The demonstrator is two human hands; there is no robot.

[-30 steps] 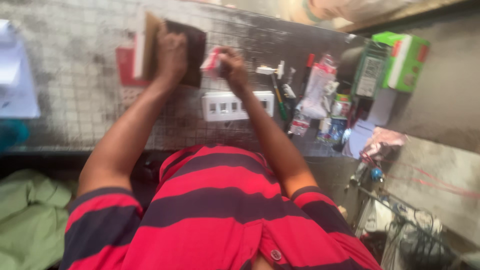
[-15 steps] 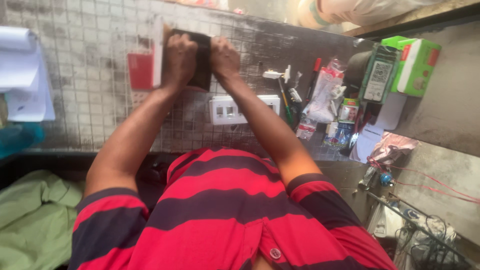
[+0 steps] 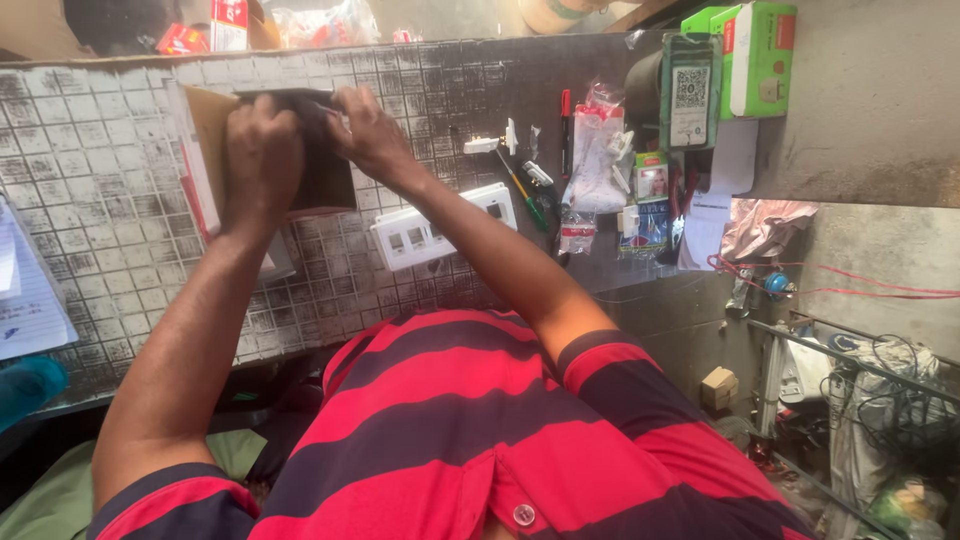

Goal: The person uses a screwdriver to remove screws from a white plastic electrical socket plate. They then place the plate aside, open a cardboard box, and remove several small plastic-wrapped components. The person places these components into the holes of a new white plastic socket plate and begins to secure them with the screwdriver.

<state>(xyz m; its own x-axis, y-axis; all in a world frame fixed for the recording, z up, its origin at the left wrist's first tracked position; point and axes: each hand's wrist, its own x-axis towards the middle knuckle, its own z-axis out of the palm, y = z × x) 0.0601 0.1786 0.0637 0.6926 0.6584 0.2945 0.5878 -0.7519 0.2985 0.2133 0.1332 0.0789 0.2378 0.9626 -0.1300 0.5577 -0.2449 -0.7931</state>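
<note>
Gripping the brown cardboard box (image 3: 300,180) at its top edge, the left hand (image 3: 262,150) is closed around the box's upper left part, and the right hand (image 3: 372,135) pinches its upper right corner. Below and right of the box lies a white switch plate (image 3: 440,228); farther right, a green-handled screwdriver (image 3: 525,195) and green cartons (image 3: 750,55) crowd the tiled counter (image 3: 100,200).

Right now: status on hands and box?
Left hand and right hand both gripping brown cardboard box. White switch plate just beside it.
</note>
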